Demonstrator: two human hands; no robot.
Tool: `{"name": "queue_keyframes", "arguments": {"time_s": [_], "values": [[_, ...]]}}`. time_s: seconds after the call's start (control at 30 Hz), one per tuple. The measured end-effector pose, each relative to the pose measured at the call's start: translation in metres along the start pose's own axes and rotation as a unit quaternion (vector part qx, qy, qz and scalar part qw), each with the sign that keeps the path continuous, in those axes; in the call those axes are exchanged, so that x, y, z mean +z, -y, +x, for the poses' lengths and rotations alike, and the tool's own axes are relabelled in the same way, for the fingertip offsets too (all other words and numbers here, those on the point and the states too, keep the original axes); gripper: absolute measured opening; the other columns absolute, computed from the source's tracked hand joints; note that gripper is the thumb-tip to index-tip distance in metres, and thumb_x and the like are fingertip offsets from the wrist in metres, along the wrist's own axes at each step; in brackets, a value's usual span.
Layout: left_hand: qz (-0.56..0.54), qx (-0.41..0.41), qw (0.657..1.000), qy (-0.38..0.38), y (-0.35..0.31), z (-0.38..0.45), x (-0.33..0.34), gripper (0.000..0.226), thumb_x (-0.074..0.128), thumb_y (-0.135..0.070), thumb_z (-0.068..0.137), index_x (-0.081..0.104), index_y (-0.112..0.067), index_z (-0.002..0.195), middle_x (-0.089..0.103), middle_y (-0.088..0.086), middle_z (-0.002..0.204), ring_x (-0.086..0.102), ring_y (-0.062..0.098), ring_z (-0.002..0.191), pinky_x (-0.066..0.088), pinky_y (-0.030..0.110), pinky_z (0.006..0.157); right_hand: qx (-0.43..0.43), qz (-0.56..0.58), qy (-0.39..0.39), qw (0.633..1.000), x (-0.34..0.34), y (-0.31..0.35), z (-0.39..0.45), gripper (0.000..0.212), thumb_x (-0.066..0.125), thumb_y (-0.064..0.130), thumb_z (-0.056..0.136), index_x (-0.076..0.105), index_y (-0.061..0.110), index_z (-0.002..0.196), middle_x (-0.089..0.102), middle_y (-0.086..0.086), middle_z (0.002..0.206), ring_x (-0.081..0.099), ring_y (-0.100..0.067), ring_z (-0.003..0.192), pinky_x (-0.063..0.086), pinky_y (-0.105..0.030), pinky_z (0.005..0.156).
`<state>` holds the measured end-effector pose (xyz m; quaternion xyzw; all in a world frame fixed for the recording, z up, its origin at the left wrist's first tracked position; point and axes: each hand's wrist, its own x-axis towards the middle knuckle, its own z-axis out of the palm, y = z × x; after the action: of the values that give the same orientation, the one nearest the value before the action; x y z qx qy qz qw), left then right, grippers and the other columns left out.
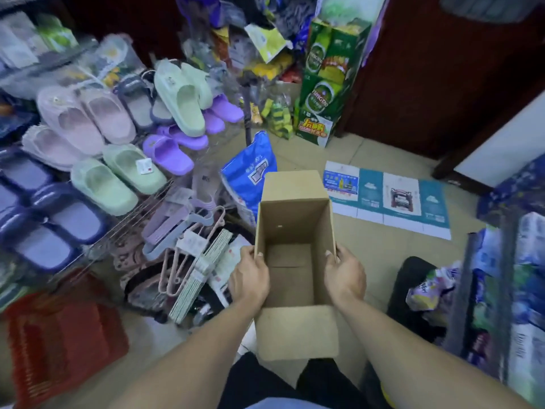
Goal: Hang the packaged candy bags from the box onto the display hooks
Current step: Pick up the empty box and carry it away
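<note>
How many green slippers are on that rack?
4: two pale green slippers upright at the top, overlapping, and two lying side by side lower down. Others may be hidden beneath.

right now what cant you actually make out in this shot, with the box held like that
- Head view: the fingers of the left hand and right hand past the cardboard box walls; the walls hide each grip.
- Display hooks: none clearly seen; the top centre hanging packets are blurred.
- Candy bags: none show in the box.
- Blue bag: its lower part is behind the box; print too small to read.
- Red basket: blurred.
</note>
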<state>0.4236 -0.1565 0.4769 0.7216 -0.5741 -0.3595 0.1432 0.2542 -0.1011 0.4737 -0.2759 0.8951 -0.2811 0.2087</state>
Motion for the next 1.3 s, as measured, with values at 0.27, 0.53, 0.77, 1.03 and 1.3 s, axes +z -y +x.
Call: {"name": "queue_keyframes", "arguments": {"time_s": [0.27, 0.53, 0.77, 1.03, 1.3], "values": [[0.04, 0.055, 0.996, 0.056, -0.091, 0.112, 0.057, 0.029, 0.044, -0.029, 0.107, 0.053, -0.015, 0.131, 0.071, 0.023, 0.118, 0.063, 0.043, 0.114, 0.043, 0.044, 0.092, 0.069, 0.007, -0.035, 0.997, 0.003, 0.021, 0.125, 0.033, 0.057, 0.034, 0.1, 0.066, 0.03, 0.131, 0.076, -0.006, 0.113, 0.069, -0.034, 0.101, 0.056, -0.036, 0.082], [0.035, 0.023, 0.997, 0.07, -0.196, 0.204, 0.149, 0.03, 0.043, -0.031, 0.107, 0.05, -0.019, 0.133, 0.069, 0.02, 0.125, 0.062, 0.042, 0.118, 0.045, 0.045, 0.096, 0.07, -0.013, -0.02, 0.997, -0.012, 0.024, 0.289, 0.035, 0.058, 0.032, 0.101, 0.065, 0.029, 0.135, 0.076, -0.009, 0.113, 0.07, -0.035, 0.102, 0.057, -0.039, 0.085], [0.028, 0.003, 0.995, 0.096, -0.246, 0.263, 0.182, 0.03, 0.042, -0.04, 0.108, 0.05, -0.024, 0.132, 0.069, 0.008, 0.125, 0.065, 0.034, 0.114, 0.045, 0.039, 0.09, 0.078, 0.002, 0.0, 0.997, -0.007, 0.042, 0.386, 0.031, 0.061, 0.03, 0.099, 0.069, 0.024, 0.129, 0.075, -0.004, 0.12, 0.069, -0.035, 0.107, 0.055, -0.037, 0.088], [0.002, -0.018, 0.991, 0.134, -0.254, 0.338, 0.217, 0.029, 0.042, -0.051, 0.103, 0.046, -0.035, 0.128, 0.064, -0.002, 0.122, 0.064, 0.023, 0.111, 0.053, 0.049, 0.095, 0.088, 0.001, 0.008, 0.996, 0.028, 0.057, 0.452, 0.032, 0.061, 0.026, 0.1, 0.068, 0.021, 0.131, 0.073, -0.006, 0.123, 0.068, -0.035, 0.109, 0.054, -0.038, 0.09], [-0.007, -0.036, 0.988, 0.148, -0.233, 0.423, 0.282, 0.031, 0.034, -0.064, 0.099, 0.043, -0.044, 0.122, 0.06, -0.016, 0.097, 0.065, 0.014, 0.095, 0.056, 0.047, 0.09, 0.112, -0.036, 0.04, 0.992, 0.112, 0.03, 0.534, 0.033, 0.057, 0.024, 0.103, 0.066, 0.01, 0.132, 0.071, -0.013, 0.127, 0.065, -0.037, 0.116, 0.05, -0.041, 0.097]]}}
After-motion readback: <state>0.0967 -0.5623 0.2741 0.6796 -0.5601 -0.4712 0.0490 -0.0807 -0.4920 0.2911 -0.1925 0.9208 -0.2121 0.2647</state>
